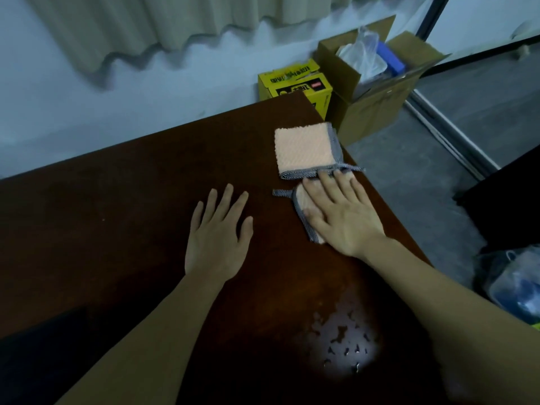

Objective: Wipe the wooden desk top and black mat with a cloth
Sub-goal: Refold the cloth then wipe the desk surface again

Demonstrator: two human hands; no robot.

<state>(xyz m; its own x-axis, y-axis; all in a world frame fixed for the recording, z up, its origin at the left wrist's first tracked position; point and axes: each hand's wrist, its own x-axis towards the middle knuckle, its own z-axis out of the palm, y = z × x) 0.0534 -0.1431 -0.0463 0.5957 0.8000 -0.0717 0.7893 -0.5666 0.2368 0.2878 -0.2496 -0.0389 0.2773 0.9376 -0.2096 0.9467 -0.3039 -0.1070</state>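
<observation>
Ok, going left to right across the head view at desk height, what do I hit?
Left hand flat on the wooden desk top → orange cloth → right hand pressing the cloth's near part → grey floor → blue plastic bag.

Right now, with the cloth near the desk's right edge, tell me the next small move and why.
Probably sweep the right hand leftward, dragging the orange cloth across the wooden desk top. That hand lies flat on the cloth's near part beside the right edge, the far part lies unfolded ahead of its fingers, and bare wood stretches left, where the left hand rests flat.
</observation>
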